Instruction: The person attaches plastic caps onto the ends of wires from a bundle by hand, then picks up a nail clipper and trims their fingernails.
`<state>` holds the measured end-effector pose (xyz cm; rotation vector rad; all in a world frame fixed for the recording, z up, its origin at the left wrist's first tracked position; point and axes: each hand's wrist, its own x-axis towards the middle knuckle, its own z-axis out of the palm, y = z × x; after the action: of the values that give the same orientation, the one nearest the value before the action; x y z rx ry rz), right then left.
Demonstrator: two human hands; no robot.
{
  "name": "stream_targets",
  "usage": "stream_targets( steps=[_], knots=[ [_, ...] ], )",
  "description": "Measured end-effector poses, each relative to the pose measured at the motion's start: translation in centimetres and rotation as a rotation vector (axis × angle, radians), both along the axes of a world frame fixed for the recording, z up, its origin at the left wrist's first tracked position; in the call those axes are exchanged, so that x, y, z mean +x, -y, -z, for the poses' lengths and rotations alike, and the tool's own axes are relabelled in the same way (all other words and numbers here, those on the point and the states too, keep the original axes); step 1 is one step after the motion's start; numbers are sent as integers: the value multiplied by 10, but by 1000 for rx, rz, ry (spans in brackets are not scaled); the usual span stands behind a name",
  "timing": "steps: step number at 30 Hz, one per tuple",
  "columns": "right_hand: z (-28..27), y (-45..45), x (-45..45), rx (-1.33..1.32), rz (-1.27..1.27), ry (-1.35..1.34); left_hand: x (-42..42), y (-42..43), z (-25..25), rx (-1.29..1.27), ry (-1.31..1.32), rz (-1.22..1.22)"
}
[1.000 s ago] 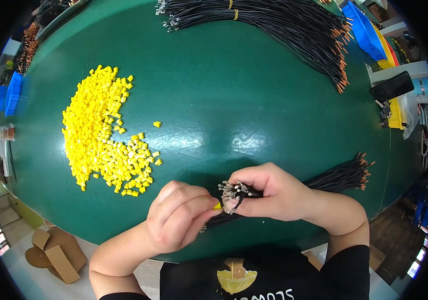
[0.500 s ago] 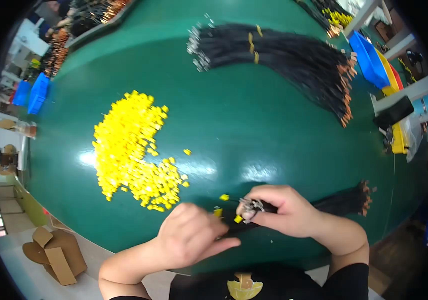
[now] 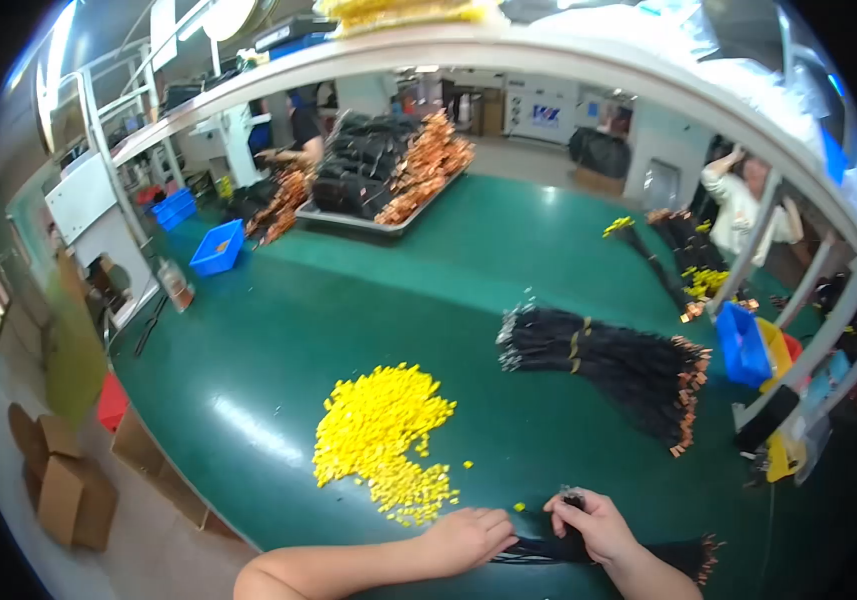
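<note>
My right hand (image 3: pixel 597 528) is closed around a bundle of black cables (image 3: pixel 677 553), and their silvery metal terminals (image 3: pixel 574 497) stick out past the thumb. Copper-coloured ends of this bundle point to the right. To the left of it, my left hand (image 3: pixel 467 537) has its fingers curled together close to several black cable strands (image 3: pixel 539 549); anything between its fingertips is hidden. A single yellow connector piece (image 3: pixel 520 507) lies between the hands. Beyond my left hand spreads a heap of small yellow connector housings (image 3: pixel 374 425).
A tied bundle of black cables (image 3: pixel 609 370) lies beyond my right hand on the green table (image 3: pixel 279 340). Farther back stands a metal tray (image 3: pixel 359 222) of cables. Blue bins (image 3: pixel 744 345) are at the right, another blue bin (image 3: pixel 219 248) at the left. People are in the background.
The view has tilted up, bringing the far table and room into sight. My left hand's fingers have come together near the strands; my right hand still grips the cable bundle.
</note>
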<state>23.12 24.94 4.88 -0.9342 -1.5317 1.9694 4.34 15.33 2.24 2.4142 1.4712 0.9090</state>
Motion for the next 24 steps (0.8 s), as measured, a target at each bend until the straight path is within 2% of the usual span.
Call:
stream_targets(
  steps=[2,4,6,7,10,14,17,18,21,24],
  knots=[
    [-5,-5,5,-132,-168,53,-4,1,-1,7,-18,28],
    [-15,-3,5,-91,-264,143,-5,1,-3,-105,-56,63],
    [-8,0,9,-20,-327,102,-5,7,-15,-95,-71,62],
    [-1,3,13,-38,-252,97,-1,6,-18,-107,-75,139],
    [11,5,16,-65,-234,39,1,1,-18,-98,40,81],
    [5,11,13,-51,-240,188,2,-4,-17,-97,62,84],
    [0,10,14,269,-221,275,3,-14,-20,-36,88,104],
    [5,8,16,247,-215,278,4,-16,-17,-11,106,105],
    [16,6,18,139,-191,68,1,-21,-11,-71,77,213],
    [18,2,23,48,-242,60,2,-17,-7,-132,70,281]
  ],
)
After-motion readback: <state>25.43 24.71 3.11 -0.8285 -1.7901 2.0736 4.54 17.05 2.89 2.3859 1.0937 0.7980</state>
